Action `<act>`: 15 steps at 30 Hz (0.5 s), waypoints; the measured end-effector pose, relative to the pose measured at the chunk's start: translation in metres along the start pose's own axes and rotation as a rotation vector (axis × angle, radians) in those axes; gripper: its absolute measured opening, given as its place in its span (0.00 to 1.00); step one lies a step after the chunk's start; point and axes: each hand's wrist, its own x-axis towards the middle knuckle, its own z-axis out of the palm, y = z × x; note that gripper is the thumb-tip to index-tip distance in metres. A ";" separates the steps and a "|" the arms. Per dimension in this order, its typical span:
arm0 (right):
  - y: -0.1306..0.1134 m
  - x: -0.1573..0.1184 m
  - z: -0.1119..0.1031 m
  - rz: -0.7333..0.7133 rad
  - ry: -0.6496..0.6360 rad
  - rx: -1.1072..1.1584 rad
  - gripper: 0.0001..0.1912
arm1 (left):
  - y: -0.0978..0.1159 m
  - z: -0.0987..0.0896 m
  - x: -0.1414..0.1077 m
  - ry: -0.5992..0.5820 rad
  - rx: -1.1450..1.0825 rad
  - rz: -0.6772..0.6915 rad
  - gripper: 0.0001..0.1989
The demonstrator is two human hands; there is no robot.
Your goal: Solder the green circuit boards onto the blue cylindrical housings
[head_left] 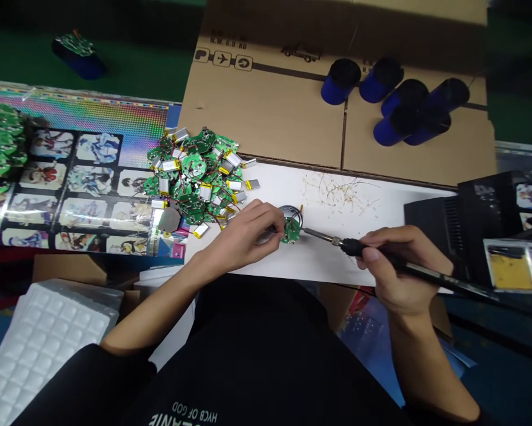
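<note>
Green board (291,231) — soldering iron (350,247) (right hand (396,266))

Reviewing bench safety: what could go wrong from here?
If hot, the soldering iron in the right hand could burn the left hand, since its tip sits beside the green circuit board at those fingers. Silver pouch batteries lie in a loose pile nearby and might be damaged by a stray touch. Wire clippings on the white sheet could short a board.

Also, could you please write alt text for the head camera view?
A person's left hand holds a small green circuit board while the right hand points a soldering iron at it, on white paper beside a heap of boards and pouch batteries.
</note>
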 end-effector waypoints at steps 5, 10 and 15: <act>-0.008 0.006 0.005 -0.037 -0.175 -0.022 0.05 | 0.001 -0.002 0.001 -0.024 0.001 -0.020 0.04; -0.010 0.009 0.009 -0.046 -0.210 -0.018 0.04 | 0.002 -0.002 0.000 -0.012 0.008 -0.020 0.04; -0.011 0.011 0.012 -0.057 -0.218 -0.013 0.04 | 0.001 -0.002 0.000 -0.003 0.005 -0.004 0.04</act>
